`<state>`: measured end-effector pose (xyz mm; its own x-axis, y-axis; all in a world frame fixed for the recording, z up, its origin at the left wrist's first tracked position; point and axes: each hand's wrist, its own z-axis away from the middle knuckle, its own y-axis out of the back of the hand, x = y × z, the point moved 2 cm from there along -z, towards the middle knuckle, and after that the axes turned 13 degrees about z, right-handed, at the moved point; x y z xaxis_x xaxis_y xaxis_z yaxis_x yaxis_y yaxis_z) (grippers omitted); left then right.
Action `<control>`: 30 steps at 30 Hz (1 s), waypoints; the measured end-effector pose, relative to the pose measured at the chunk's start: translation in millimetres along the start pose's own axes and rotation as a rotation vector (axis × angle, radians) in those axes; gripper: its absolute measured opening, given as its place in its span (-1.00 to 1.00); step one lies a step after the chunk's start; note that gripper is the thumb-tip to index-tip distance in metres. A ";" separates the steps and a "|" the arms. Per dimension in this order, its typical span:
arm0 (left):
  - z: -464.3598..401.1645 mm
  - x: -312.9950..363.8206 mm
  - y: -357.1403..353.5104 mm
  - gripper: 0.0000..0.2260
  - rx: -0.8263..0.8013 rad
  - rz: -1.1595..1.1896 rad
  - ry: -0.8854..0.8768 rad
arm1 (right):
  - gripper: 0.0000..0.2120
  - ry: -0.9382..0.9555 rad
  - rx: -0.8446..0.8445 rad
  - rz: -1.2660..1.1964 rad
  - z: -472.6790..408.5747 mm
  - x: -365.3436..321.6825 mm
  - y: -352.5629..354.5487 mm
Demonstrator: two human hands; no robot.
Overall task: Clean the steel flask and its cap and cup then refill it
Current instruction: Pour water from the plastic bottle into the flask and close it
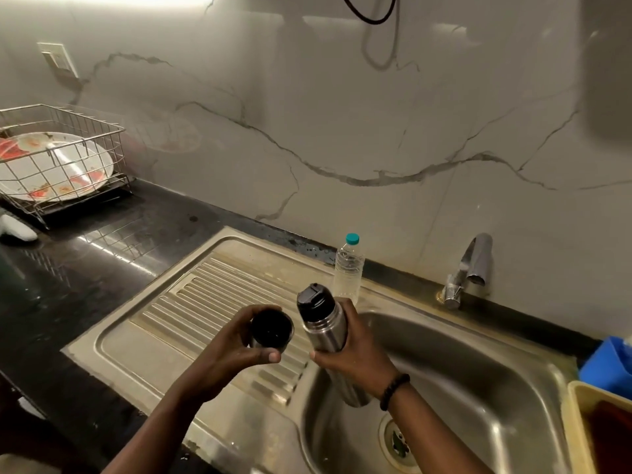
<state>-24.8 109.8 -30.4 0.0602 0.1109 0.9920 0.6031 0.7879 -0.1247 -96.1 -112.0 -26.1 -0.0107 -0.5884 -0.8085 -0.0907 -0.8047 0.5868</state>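
My right hand [355,357] grips the steel flask [326,331] around its middle, tilted left over the sink's edge. Its black stopper cap [314,301] sits in the neck. My left hand [236,350] holds the steel cup [272,330], its dark inside facing me, above the ribbed drainboard [212,302]. Cup and flask are apart, a small gap between them.
A clear plastic bottle [349,268] with a teal cap stands behind the flask. The tap [468,268] is at the back right of the sink basin [478,388]. A wire rack [61,165] with a dirty plate stands far left. A blue box [608,364] and a yellow tub [581,422] sit right.
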 end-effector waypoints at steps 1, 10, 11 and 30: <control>-3.2 4.2 -3.0 -0.17 -0.017 -0.008 -0.016 | -0.36 0.014 -0.006 0.014 1.7 1.1 -0.6; -27.5 29.1 -28.8 -0.37 -0.028 -0.014 -0.167 | -0.33 0.061 -0.020 0.235 8.1 4.6 -1.3; -30.0 29.6 -33.0 -0.39 -0.029 -0.027 -0.173 | -0.33 0.048 -0.018 0.201 8.1 4.5 -1.2; -47.8 21.9 -59.5 -0.28 0.013 -0.308 -0.078 | -0.34 -0.060 0.011 0.083 9.9 7.9 5.7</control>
<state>-21.3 36.5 -0.4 -0.1853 -0.0886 0.9787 0.5730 0.7994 0.1808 -106.6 -120.5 -29.6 -0.0787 -0.6472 -0.7583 -0.0978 -0.7520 0.6519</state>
